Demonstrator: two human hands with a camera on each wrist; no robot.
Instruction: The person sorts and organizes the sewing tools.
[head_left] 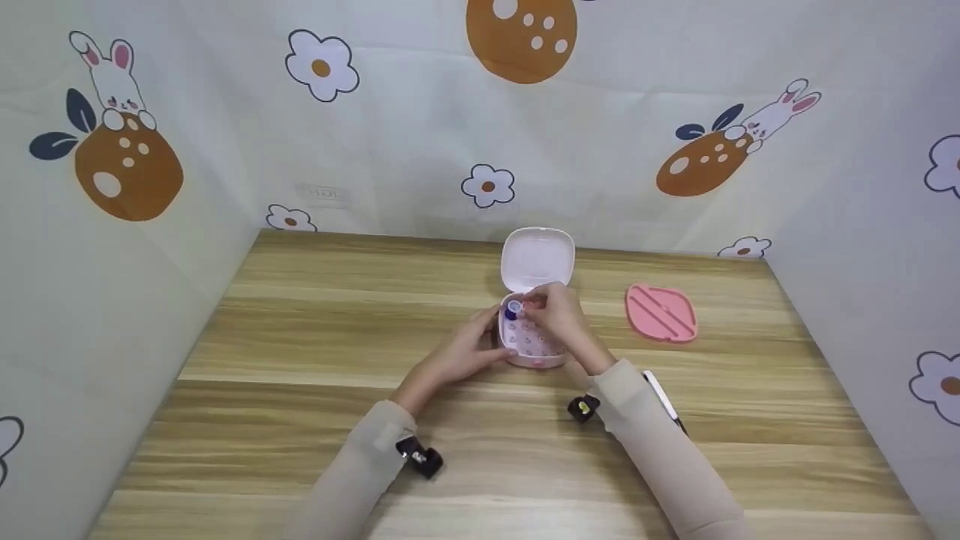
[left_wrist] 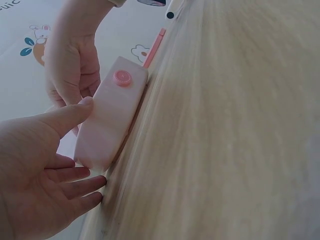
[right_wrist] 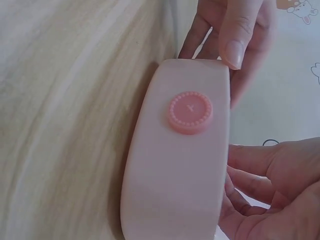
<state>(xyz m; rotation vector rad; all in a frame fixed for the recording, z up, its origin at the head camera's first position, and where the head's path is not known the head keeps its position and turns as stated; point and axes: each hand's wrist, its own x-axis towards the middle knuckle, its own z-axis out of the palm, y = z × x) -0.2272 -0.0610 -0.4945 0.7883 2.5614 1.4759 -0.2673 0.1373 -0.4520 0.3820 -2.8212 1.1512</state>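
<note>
An open pale pink box [head_left: 538,361] stands on the table with its lid [head_left: 538,259] tipped back. It has a button-shaped pink clasp [right_wrist: 190,111] on the front, and small printed marks show inside. My left hand [head_left: 466,350] holds the box at its left side, thumb at the front corner and fingers along the side. Reaching over the box, my right hand [head_left: 559,313] pinches a small blue-and-white spool-like piece [head_left: 514,307] at the inner back left corner. Both wrist views hide the right fingertips behind the box wall.
A pink slotted tray [head_left: 661,313] lies on the table to the right of the box. A white pen-like stick [head_left: 660,394] with a dark end lies beside the right forearm. Patterned cloth [head_left: 405,112] hangs behind the wooden table [head_left: 315,315] and along its sides.
</note>
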